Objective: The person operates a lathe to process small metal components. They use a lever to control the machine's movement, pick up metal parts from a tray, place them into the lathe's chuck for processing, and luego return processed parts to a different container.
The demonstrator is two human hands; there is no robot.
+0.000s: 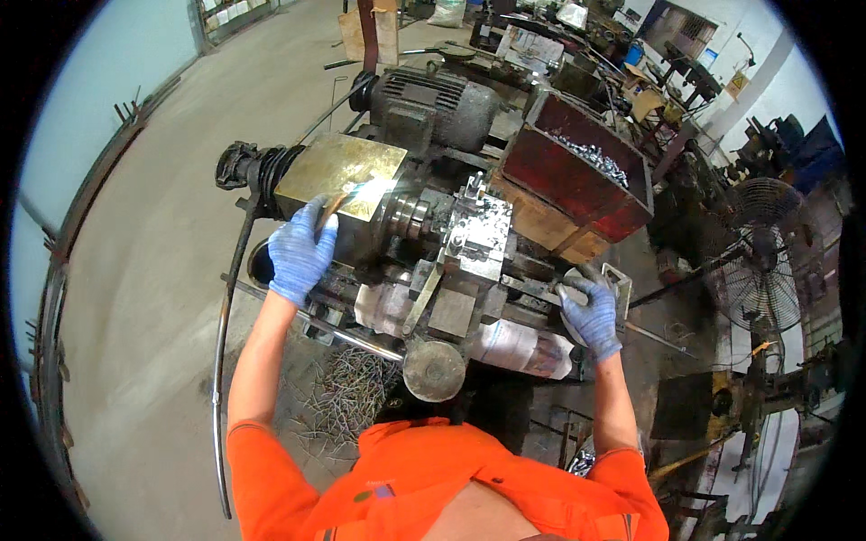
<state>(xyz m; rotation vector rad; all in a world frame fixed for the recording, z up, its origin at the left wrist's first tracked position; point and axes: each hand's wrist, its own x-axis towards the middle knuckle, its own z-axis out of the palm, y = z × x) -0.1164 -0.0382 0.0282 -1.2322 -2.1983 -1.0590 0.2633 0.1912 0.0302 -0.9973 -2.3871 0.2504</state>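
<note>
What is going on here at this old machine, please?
A person in an orange shirt and blue knitted gloves stands at a grimy metal lathe. The left hand rests on a lever by the brass-coloured housing box. The right hand holds a round grey handwheel. A red wooden crate behind holds shiny metal parts.

Right hand (591, 311) covers handwheel (577, 307) — grip unclear.

Grey concrete floor (153, 298) under the lathe (424, 243), metal shavings (347, 397) heaped beside it.
</note>
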